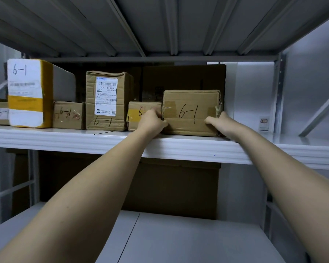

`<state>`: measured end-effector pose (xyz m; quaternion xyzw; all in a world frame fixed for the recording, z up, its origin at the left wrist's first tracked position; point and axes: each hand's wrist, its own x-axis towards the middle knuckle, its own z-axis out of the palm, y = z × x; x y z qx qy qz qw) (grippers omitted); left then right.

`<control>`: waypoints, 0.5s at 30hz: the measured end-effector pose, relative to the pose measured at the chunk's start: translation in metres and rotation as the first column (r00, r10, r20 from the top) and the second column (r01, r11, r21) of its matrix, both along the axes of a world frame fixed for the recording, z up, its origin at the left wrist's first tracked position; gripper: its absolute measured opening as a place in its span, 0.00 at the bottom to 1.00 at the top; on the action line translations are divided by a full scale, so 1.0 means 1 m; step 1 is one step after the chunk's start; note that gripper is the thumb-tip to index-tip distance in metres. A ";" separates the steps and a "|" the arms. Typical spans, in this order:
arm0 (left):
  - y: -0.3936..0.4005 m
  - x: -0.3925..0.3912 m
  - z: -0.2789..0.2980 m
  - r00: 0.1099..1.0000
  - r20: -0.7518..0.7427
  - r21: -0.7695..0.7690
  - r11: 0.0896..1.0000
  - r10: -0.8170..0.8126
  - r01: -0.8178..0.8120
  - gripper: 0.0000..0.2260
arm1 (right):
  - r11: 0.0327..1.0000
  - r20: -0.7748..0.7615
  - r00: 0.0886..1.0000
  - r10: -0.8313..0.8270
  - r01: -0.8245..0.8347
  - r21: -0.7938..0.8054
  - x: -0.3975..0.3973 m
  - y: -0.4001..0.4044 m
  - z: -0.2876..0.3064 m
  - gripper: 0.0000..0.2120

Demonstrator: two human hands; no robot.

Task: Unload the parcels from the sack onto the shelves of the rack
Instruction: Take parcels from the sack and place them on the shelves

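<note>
Reaching up from below, two bare arms go to the white shelf (179,147) of the metal rack. The left hand (152,121) holds the left side of a brown box (192,112), with its fingers curled round the edge. The right hand (219,122) holds the right side of the same box, with its thumb on the front and its other fingers round the corner. This box sits on the shelf, near the front edge, and has "6-1" written on it in black.

Just beside it on the left sits a smaller box (141,112) with yellow tape, partly hidden by the left hand. Next comes a tall box (107,100) with a white label, then a low brown box (68,115), then a big white and yellow parcel (28,93). A flat dark cardboard sheet (184,77) stands behind the held box. A lower shelf (179,238) shows under the arms.
</note>
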<state>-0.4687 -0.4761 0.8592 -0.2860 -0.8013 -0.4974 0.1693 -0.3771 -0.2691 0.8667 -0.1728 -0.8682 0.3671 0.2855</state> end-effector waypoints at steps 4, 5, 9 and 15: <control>0.000 0.001 0.000 1.000 0.000 0.003 1.000 0.009 -0.009 0.12 | 1.000 0.008 1.000 -0.008 0.008 0.017 0.002 -0.002 -0.001 0.32; 0.000 0.001 0.000 1.000 0.000 0.001 1.000 0.012 -0.012 0.12 | 1.000 0.015 1.000 -0.011 0.010 0.020 0.002 -0.002 -0.001 0.32; 0.001 0.000 -0.002 0.999 -0.022 -0.012 1.000 0.026 -0.026 0.10 | 1.000 0.045 0.999 -0.001 0.000 0.026 0.004 -0.004 0.000 0.32; 0.000 0.003 -0.004 0.997 -0.049 -0.036 0.997 0.066 -0.067 0.12 | 0.999 0.055 0.998 0.033 -0.030 -0.040 0.011 -0.007 -0.001 0.34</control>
